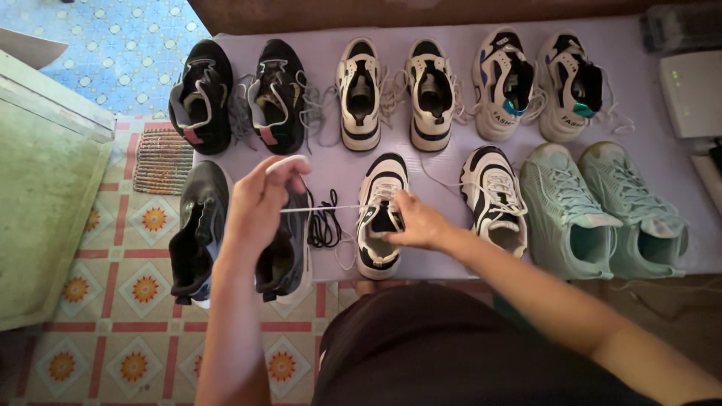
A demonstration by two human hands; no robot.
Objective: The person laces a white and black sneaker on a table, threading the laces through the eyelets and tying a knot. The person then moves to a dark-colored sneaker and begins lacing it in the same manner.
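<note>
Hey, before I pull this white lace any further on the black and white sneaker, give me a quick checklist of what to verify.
1. Left hand pinches the lace end: ok.
2. Right hand rests on the sneaker by the eyelets: ok.
3. Lace stretched straight between the hands, no slack: ok.
4. Lace threaded through the right eyelet: cannot tell, the right hand hides it.
5. Black lace lies loose under the white one, close enough to snag: not ok.
6. Black shoe sits under the left hand, overhanging the mat edge: not ok.

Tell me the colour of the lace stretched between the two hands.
White: the lace runs taut from the left hand to the right hand, clearest in the head view.
</note>
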